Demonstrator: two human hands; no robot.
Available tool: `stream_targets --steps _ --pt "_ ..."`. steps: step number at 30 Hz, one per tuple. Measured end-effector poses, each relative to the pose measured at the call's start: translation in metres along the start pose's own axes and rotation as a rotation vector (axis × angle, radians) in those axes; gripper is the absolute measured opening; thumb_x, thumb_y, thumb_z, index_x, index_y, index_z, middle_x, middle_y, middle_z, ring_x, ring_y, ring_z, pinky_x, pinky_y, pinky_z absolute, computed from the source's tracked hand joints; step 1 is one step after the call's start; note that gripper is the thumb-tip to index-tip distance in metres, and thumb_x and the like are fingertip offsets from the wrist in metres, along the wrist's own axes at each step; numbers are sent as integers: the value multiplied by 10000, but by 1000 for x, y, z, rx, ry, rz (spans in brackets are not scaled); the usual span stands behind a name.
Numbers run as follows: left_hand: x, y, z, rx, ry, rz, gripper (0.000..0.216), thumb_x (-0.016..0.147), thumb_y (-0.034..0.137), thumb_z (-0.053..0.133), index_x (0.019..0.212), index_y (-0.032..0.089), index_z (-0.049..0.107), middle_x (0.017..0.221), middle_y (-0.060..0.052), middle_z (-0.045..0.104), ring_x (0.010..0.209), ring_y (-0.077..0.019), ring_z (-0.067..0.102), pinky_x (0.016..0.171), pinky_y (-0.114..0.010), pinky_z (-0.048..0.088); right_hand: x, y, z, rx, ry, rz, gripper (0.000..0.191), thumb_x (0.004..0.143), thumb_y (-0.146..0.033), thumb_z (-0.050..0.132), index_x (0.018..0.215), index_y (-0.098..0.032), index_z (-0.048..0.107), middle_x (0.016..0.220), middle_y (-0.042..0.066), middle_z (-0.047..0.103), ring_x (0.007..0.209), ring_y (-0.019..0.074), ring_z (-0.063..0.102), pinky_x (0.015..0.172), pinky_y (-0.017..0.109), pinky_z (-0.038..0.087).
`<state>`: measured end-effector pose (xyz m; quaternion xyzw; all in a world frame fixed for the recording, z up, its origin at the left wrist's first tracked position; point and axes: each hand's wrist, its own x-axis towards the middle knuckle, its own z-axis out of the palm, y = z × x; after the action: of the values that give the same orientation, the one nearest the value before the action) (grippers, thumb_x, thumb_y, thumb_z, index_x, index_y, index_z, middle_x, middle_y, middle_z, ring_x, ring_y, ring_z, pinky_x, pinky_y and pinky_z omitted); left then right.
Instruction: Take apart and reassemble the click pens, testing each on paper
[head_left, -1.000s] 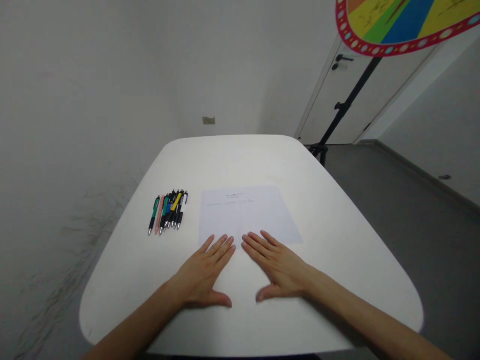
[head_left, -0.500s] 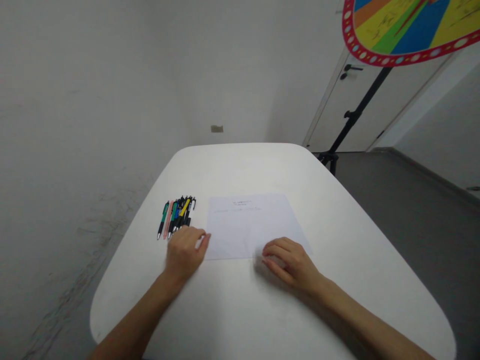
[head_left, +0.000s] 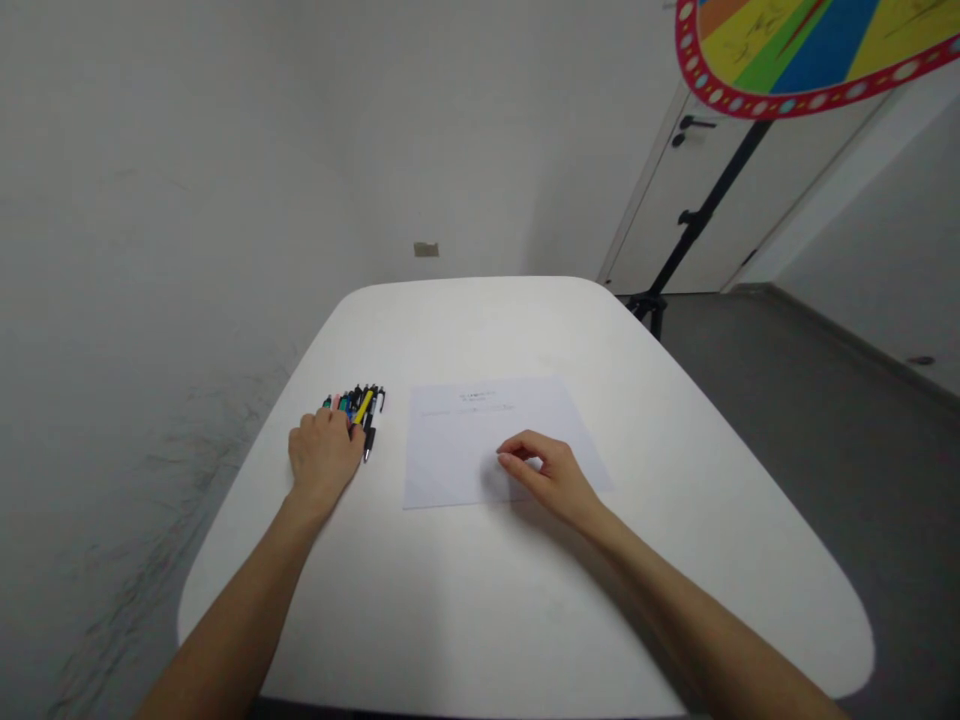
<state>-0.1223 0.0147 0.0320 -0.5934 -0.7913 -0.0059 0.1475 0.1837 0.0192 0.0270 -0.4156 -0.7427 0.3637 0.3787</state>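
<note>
On the left of the white table (head_left: 480, 620) lies a bunch of click pens (head_left: 365, 405) with green, pink, blue, yellow and black barrels. My left hand (head_left: 322, 455) lies over their near ends, fingers curled down on the left and thumb against the right side; its fingertips are hidden. A white sheet of paper (head_left: 450, 455) with a few lines of small text at the top lies in the middle. Above its lower right part is my right hand (head_left: 551, 475), thumb and forefinger tips brought together, nothing visible between them.
A colourful prize wheel (head_left: 780, 60) on a black stand (head_left: 694, 225) rises behind the table's right side. Further back is a white door (head_left: 712, 210). The wall (head_left: 187, 250) runs close along the left edge of the table.
My left hand has moved left from the paper's edge onto the pens. My right hand has shifted up and left over the paper, its fingertips closing together. The camera view has shifted slightly.
</note>
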Motion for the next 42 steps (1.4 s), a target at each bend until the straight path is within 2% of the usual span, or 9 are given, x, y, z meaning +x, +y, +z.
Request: stream_targets --steps 3,6,11,14,16,19,24,34,42 --pt "1 3 -8 -40 47 6 342 890 320 382 906 129 665 961 -162 661 929 -325 571 728 -407 414 1 3 2 89 9 75 176 832 -337 586 781 -187 661 745 26 686 698 157 624 679 300 496" --pt "-2 18 -19 -219 135 67 298 903 340 423 863 161 658 898 -117 674 884 -284 582 764 -396 426 5 4 7 228 -9 162 181 786 -343 647 863 -181 668 729 12 667 660 142 611 632 283 499" --pt "-22 71 -30 -734 203 362 150 890 293 539 854 186 637 775 -44 654 752 -201 586 713 -330 451 14 -1 20 669 -67 358 470 665 -319 778 1087 -197 613 750 -24 652 553 109 608 528 253 515" --pt "-38 97 -28 -920 237 539 97 884 256 570 851 191 634 797 -40 662 781 -188 585 713 -313 468 15 -3 26 860 -13 388 492 619 -351 818 1044 -198 620 689 -35 659 501 100 590 458 221 482" --pt "-45 105 -25 -1025 245 587 74 876 246 592 871 188 639 806 -37 668 789 -179 593 712 -303 481 13 -2 29 903 20 370 372 628 -391 814 879 -174 646 611 -31 648 488 96 582 457 211 478" --pt "-50 104 -17 -1145 241 525 141 846 269 644 958 183 647 834 -32 681 759 -158 605 690 -286 499 10 0 30 966 119 384 352 610 -426 827 708 -175 601 554 -32 632 464 90 569 444 199 466" --pt "-50 95 -9 -1196 200 395 78 841 258 645 870 197 684 756 -1 678 678 -128 605 656 -258 505 7 3 31 1029 176 447 389 561 -391 869 679 -181 564 541 -38 629 434 82 551 411 184 452" --pt "-53 92 -8 -1120 297 551 164 900 292 578 823 176 665 685 -8 666 613 -120 598 595 -243 479 2 5 34 1091 160 467 363 582 -346 868 657 -177 555 525 -14 656 411 87 573 371 158 447" --pt "-54 92 -16 -1070 194 527 332 964 328 422 732 192 617 674 -12 627 648 -134 581 616 -260 457 2 -1 35 1090 145 426 348 597 -358 860 674 -184 568 530 -25 661 401 92 574 377 177 471"
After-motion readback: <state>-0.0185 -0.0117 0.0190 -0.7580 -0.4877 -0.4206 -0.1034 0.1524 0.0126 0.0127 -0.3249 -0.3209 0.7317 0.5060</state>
